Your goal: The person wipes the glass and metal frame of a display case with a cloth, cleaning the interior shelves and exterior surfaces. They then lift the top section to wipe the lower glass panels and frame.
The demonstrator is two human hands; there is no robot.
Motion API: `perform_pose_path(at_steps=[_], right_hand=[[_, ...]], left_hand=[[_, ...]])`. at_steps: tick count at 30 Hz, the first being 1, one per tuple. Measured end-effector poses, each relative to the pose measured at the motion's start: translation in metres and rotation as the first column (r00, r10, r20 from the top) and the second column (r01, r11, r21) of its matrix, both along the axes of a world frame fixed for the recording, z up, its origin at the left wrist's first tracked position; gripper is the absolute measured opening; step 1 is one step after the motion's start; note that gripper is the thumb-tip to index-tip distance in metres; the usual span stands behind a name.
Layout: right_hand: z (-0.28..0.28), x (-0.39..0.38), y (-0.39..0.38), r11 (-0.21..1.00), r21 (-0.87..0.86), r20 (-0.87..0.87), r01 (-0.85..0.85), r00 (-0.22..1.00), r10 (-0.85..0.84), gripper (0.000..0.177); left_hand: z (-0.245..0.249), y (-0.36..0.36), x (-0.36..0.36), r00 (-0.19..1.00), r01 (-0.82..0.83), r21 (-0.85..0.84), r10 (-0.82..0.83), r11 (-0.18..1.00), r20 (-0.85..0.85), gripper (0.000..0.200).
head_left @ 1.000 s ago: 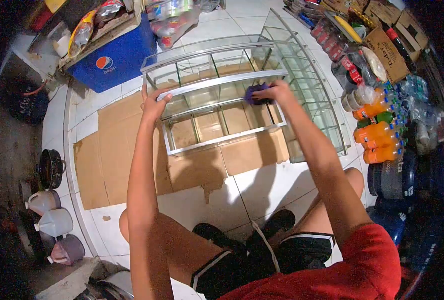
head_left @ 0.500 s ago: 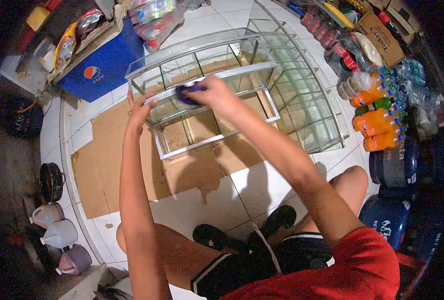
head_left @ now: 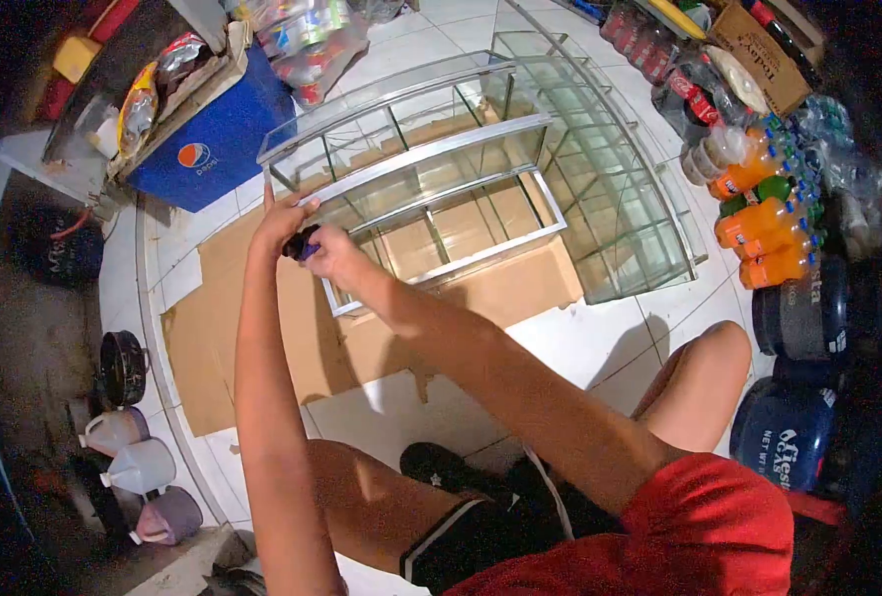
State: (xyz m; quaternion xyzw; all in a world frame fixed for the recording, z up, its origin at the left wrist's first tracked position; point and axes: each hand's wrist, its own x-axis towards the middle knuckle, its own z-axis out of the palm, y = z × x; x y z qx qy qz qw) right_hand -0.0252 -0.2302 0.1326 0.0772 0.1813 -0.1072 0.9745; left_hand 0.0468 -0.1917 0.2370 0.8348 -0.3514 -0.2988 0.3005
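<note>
Two bare hands meet at the left end of a glass display case with an aluminium frame [head_left: 431, 149], left of frame centre. Left hand [head_left: 284, 221] rests against the case's near-left corner, fingers stretched up along the metal, not curled round anything. Right hand [head_left: 333, 254] sits just beside it, touching or nearly so, fingers bunched tight on a dark purple cloth [head_left: 302, 246]. Only a bit of the cloth shows between the two hands, pressed at the frame's corner. Case lies in the upper middle of frame on a flat brown cardboard sheet [head_left: 252, 328] spread over the white tiled floor [head_left: 570, 343]; cardboard shows through the glass panes. Second curved glass shelf unit [head_left: 620, 199] stands just beside the case on the right, touching or not, can't tell which. Blue plastic Pepsi cooler box [head_left: 217, 139] is upper left, near the case's far-left corner, with shiny snack packets [head_left: 158, 84] piled on top. Orange soda bottles [head_left: 769, 243] are stacked at the right edge, well apart from the hands. White plastic jugs [head_left: 128, 452] and a black round pot [head_left: 123, 366] sit at the lower left edge. Person squats low over the floor, red shirt [head_left: 719, 536] at bottom right.
</note>
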Motion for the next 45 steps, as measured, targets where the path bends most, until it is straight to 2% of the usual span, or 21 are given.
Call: perform_pose_path(at_steps=[3,4,5,6,8,10,11,12,13,14,16,17,19,23,24,25,32,38,42,44,45], right_hand=[[0.008,0.006,0.013,0.994,0.087,-0.12,0.06,0.992,-0.05,0.033],[0.011,-0.018,0.004,0.861,-0.507,-0.09,0.031,0.992,-0.089,0.028],[0.017,-0.051,-0.008,0.407,-0.913,-0.043,0.003,0.994,-0.105,0.025],[0.022,-0.077,-0.021,-0.203,-0.979,0.006,-0.012,0.996,-0.088,0.025],[0.029,-0.104,-0.052,-0.227,-0.96,-0.092,-0.166,0.947,-0.306,0.029],[-0.005,-0.129,-0.105,-0.582,-0.787,0.051,-0.203,0.92,-0.39,0.038],[-0.066,-0.146,-0.166,-0.588,-0.782,0.047,-0.207,0.921,-0.387,0.038],[-0.121,-0.126,-0.203,-0.841,-0.54,0.277,0.021,0.948,-0.154,0.039],[-0.037,-0.187,-0.207,-0.842,-0.538,0.277,0.026,0.95,-0.147,0.039],[0.063,-0.202,-0.168,-0.29,-0.664,-0.517,-0.689,0.703,-0.487,0.034],[0.069,-0.213,-0.213,-0.335,-0.459,-0.73,-0.823,0.564,-0.386,0.027],[0.052,-0.234,-0.229,-0.335,-0.456,-0.73,-0.825,0.562,-0.39,0.027],[0.009,-0.269,-0.258,-0.804,-0.346,0.113,-0.483,0.83,-0.547,0.023],[0.073,-0.306,-0.219,-0.527,-0.686,-0.059,-0.502,0.76,-0.648,0.01],[0.066,-0.304,-0.236,0.116,-0.974,-0.223,-0.194,0.752,-0.621,0.01],[0.058,-0.305,-0.248,0.721,-0.671,-0.328,0.172,0.803,-0.497,0.011],[0.072,-0.305,-0.219,0.74,-0.605,-0.28,0.294,0.791,-0.544,0.016],[0.075,-0.328,-0.187,0.765,-0.617,-0.406,0.186,0.757,-0.512,0.022],[0.06,-0.35,-0.185,0.696,-0.711,-0.439,0.104,0.708,-0.554,0.024],[0.094,-0.352,-0.151,0.172,-0.872,-0.346,-0.459,0.328,-0.879,0.035],[0.081,-0.354,-0.156,0.021,-0.857,-0.237,-0.515,0.358,-0.903,0.047]], left_hand=[[0.003,0.001,-0.007,1.0,0.011,0.0,-0.011,1.0,0.024,0.056],[0.003,0.003,-0.009,1.0,-0.002,-0.008,0.002,1.0,0.022,0.056],[0.002,0.003,-0.009,0.999,-0.033,0.011,0.032,0.999,0.035,0.052],[0.002,0.005,-0.012,0.999,-0.039,0.01,0.038,0.999,0.032,0.052],[0.003,0.007,-0.019,0.998,-0.064,-0.056,0.063,0.996,-0.013,0.052],[-0.002,0.006,-0.017,1.0,-0.026,-0.054,0.025,0.998,-0.01,0.052],[-0.002,0.006,-0.019,0.999,-0.042,-0.072,0.043,0.997,0.011,0.05],[0.0,0.008,-0.021,0.997,-0.061,-0.087,0.064,0.994,0.035,0.049],[0.004,0.009,-0.023,0.997,-0.067,-0.089,0.07,0.994,0.034,0.049],[0.007,0.009,-0.026,0.995,-0.102,-0.094,0.102,0.99,-0.006,0.051],[0.007,0.009,-0.029,0.991,-0.132,-0.098,0.128,0.986,-0.05,0.054],[0.001,0.009,-0.029,0.985,-0.171,-0.187,0.168,0.967,-0.03,0.062],[-0.019,0.007,-0.029,0.978,-0.205,-0.282,0.209,0.937,-0.014,0.072],[-0.04,0.01,-0.045,0.845,-0.528,-0.402,0.507,0.748,-0.169,0.098],[-0.036,0.013,-0.061,0.802,-0.587,-0.44,0.561,0.679,-0.204,0.103],[-0.022,0.01,-0.081,0.705,-0.704,-0.423,0.63,0.57,-0.325,0.101],[-0.052,0.006,-0.106,0.49,-0.866,-0.45,0.545,0.217,-0.68,0.098],[-0.049,0.044,-0.127,0.277,-0.958,-0.212,0.442,0.191,-0.853,0.097],[-0.09,0.058,-0.111,0.151,-0.977,-0.096,0.306,0.19,-0.94,0.054],[-0.096,0.063,-0.115,0.116,-0.971,-0.04,0.32,0.234,-0.94,0.036],[-0.101,0.064,-0.118,0.04,-0.982,0.022,0.32,0.188,-0.947,0.023]])
